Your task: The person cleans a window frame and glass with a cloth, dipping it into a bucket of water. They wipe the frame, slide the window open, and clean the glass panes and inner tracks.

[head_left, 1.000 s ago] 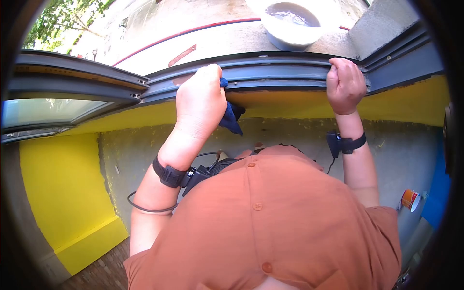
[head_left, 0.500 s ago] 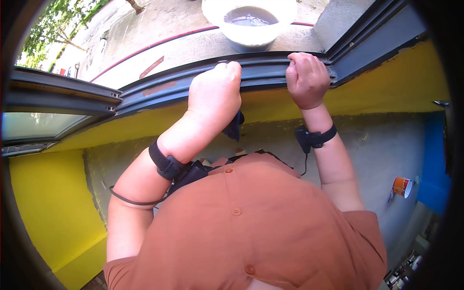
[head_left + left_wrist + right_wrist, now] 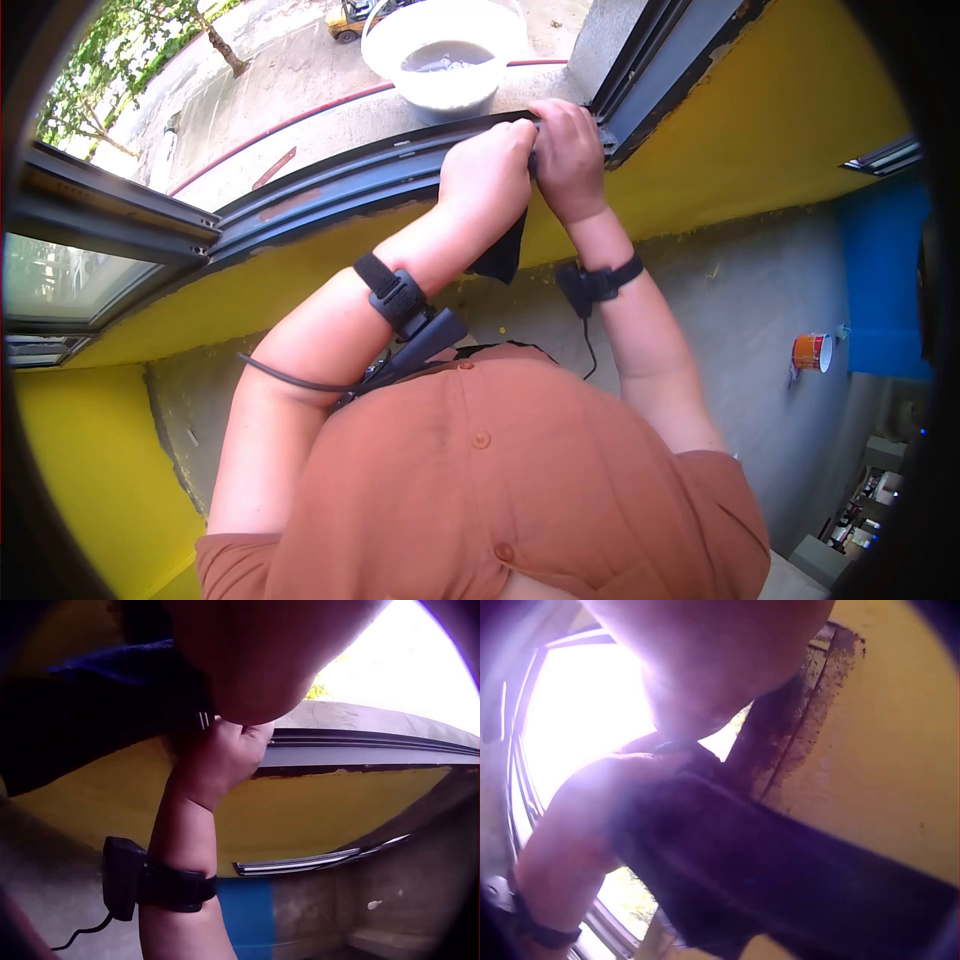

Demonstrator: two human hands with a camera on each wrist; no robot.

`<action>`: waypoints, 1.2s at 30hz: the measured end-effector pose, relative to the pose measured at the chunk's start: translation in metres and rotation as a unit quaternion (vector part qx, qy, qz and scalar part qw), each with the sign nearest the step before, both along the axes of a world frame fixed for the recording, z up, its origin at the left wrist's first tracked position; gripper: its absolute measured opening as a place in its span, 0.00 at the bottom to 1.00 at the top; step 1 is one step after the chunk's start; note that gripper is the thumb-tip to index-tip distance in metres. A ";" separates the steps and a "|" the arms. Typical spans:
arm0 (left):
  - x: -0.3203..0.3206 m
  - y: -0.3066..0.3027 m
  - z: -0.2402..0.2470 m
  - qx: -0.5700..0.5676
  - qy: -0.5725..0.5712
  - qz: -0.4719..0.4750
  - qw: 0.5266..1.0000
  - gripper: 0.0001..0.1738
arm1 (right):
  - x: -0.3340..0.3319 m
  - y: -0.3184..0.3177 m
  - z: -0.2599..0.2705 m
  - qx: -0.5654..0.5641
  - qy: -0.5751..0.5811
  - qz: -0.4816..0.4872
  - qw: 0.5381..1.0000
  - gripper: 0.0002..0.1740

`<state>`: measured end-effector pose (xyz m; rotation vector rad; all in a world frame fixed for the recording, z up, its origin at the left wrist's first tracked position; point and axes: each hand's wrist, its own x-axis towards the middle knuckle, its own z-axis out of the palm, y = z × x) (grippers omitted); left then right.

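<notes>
My left hand (image 3: 487, 185) grips a dark blue cloth (image 3: 502, 252) over the lower track of the metal window frame (image 3: 345, 190). The cloth's loose end hangs below the hand on the inner side of the sill. My right hand (image 3: 570, 160) is right beside it, near the track's right corner, with its fingers curled over the rail. In the right wrist view the cloth (image 3: 705, 847) droops in a wide dark fold. From the left wrist, the right hand (image 3: 221, 757) shows at the rail, its fingertips partly hidden behind the left hand.
A white bucket (image 3: 455, 100) of cloudy water stands on the ledge outside, just past the track. The yellow wall (image 3: 700, 150) runs under and beside the window. A sliding glass pane (image 3: 75, 280) is at the left. An orange-and-white tub (image 3: 810, 352) is low at the right.
My left hand has moved right along the track with the cloth, up to the right hand. The right hand has stayed near the corner. The head view has shifted and turned.
</notes>
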<state>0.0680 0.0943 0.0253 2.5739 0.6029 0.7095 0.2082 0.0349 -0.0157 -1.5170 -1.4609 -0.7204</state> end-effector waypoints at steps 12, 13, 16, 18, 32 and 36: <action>-0.036 -0.024 -0.016 -0.267 0.010 -0.117 0.957 0.10 | -0.046 -0.143 -0.039 -0.380 0.524 0.183 0.740 0.37; -0.036 -0.022 -0.018 -0.278 0.011 -0.115 0.954 0.11 | -0.055 -0.139 -0.036 -0.400 0.497 0.196 0.744 0.36; -0.035 -0.019 -0.002 -0.338 0.013 -0.127 0.933 0.11 | -0.073 -0.125 -0.050 -0.406 0.478 0.177 0.759 0.33; -0.039 -0.012 0.006 -0.380 0.004 -0.133 0.915 0.10 | -0.073 -0.120 -0.062 -0.385 0.454 0.145 0.790 0.24; -0.090 0.016 0.033 -0.544 -0.119 -0.114 0.823 0.07 | -0.052 -0.121 -0.078 -0.328 0.584 0.110 0.734 0.19; -0.096 0.019 0.041 -0.567 -0.163 -0.116 0.799 0.09 | -0.061 -0.088 -0.115 -0.371 0.415 0.113 0.823 0.20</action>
